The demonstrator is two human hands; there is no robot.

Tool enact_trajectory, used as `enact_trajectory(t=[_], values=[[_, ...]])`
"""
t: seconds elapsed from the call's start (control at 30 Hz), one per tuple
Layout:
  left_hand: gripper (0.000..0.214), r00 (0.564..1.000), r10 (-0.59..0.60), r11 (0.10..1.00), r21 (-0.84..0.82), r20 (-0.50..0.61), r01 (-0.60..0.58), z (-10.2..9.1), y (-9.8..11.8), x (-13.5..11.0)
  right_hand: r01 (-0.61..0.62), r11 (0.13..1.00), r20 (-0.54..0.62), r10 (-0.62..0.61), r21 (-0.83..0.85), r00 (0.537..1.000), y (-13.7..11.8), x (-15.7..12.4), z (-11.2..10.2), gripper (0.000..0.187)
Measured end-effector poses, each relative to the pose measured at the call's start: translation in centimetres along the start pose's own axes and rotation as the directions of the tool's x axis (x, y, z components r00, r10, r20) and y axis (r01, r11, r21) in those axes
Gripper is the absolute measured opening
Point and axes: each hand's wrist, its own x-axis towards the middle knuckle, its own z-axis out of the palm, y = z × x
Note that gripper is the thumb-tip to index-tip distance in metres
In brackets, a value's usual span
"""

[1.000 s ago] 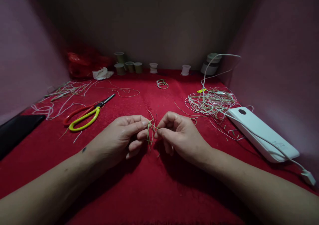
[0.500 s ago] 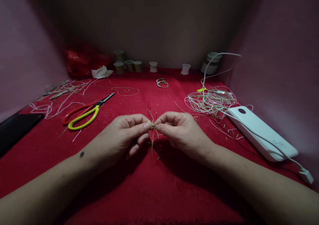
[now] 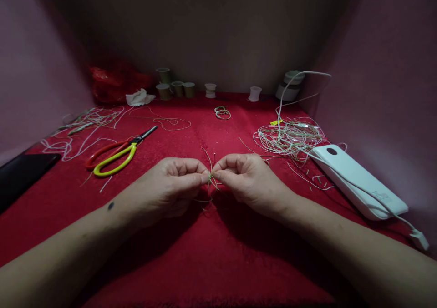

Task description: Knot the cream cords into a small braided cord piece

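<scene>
Splaying, green cord (image 3: 210,178) points mostly up and down.

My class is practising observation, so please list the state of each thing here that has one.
Cord, ends loose
Left hand, pinching cord
Right hand, pinching cord
Scissors, blades closed
Tissue, crumpled
Red bag, crumpled
Spools, standing upright
Jar, upright
Cord ring, coiled
Cord pile, tangled
Strings, tangled
Power bank, lying flat
Cable, draped over power bank
Black slab, lying flat

The cloth (image 3: 218,258) looks matt and slightly rough, the thread (image 3: 210,179) matt. At left, scissors (image 3: 135,140) show metal blades, smooth plastic handles. Far left, the plastic bag (image 3: 118,84) is glossy.
</scene>
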Motion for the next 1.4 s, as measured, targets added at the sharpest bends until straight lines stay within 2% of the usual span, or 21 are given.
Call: enact_trajectory(t=[0.33, 0.53, 0.7, 0.8, 0.9, 0.97, 1.03, 1.1, 1.23, 1.3, 1.4], values=[[0.018, 0.999, -0.036, 0.998, -0.042, 0.014, 0.036, 0.2, 0.1, 0.2, -0.024, 1.000, 0.005, 0.024, -0.011, 1.000, 0.5, 0.3, -0.1, 0.011], [0.020, 0.999, -0.042, 0.999, -0.031, 0.022, 0.042, 0.1, -0.1, 0.4, 0.085, 0.994, -0.006, -0.086, -0.066, 0.996, 0.8, 0.5, -0.2, 0.008], [0.023, 1.000, -0.028, 0.999, -0.033, 0.005, 0.028, 0.1, -0.3, 0.6, 0.235, 0.959, 0.020, -0.234, -0.159, 0.972, 1.3, 0.3, -0.2, 0.008], [0.019, 0.998, -0.062, 0.997, -0.039, 0.027, 0.063, 0.0, 0.0, 0.5, 0.351, 0.884, -0.106, -0.399, -0.310, 0.911, 1.4, 0.2, -0.3, 0.008], [0.016, 0.996, -0.081, 0.994, -0.066, 0.041, 0.084, -0.1, 0.4, 0.3, 0.423, 0.797, -0.238, -0.552, -0.432, 0.799, 1.1, 0.1, -0.4, 0.011], [0.015, 0.995, -0.083, 0.992, -0.094, 0.048, 0.087, -0.3, 0.6, 0.2, 0.465, 0.741, -0.253, -0.628, -0.484, 0.736, 0.8, -0.2, -0.3, 0.010], [0.013, 0.995, -0.082, 0.990, -0.115, 0.050, 0.087, -0.6, 0.6, 0.3, 0.511, 0.694, -0.192, -0.669, -0.507, 0.718, 0.6, -0.6, -0.2, 0.014], [0.012, 0.996, -0.073, 0.989, -0.128, 0.055, 0.079, -0.8, 0.6, 0.4, 0.515, 0.691, -0.114, -0.646, -0.507, 0.755, 0.7, -0.8, 0.0, 0.016], [0.010, 0.995, -0.066, 0.988, -0.136, 0.072, 0.075, -0.9, 0.6, 0.6, 0.364, 0.729, -0.027, -0.463, -0.580, 0.886, 1.5, -0.6, 0.3, 0.019], [0.011, 0.995, -0.070, 0.987, -0.140, 0.076, 0.081, -0.9, 0.6, 0.6, 0.321, 0.747, -0.034, -0.417, -0.583, 0.908, 1.7, -0.3, 0.4, 0.023], [0.013, 0.993, -0.083, 0.985, -0.147, 0.078, 0.094, -0.8, 0.5, 0.5, 0.306, 0.777, -0.071, -0.409, -0.549, 0.910, 1.8, -0.1, 0.4, 0.024]])
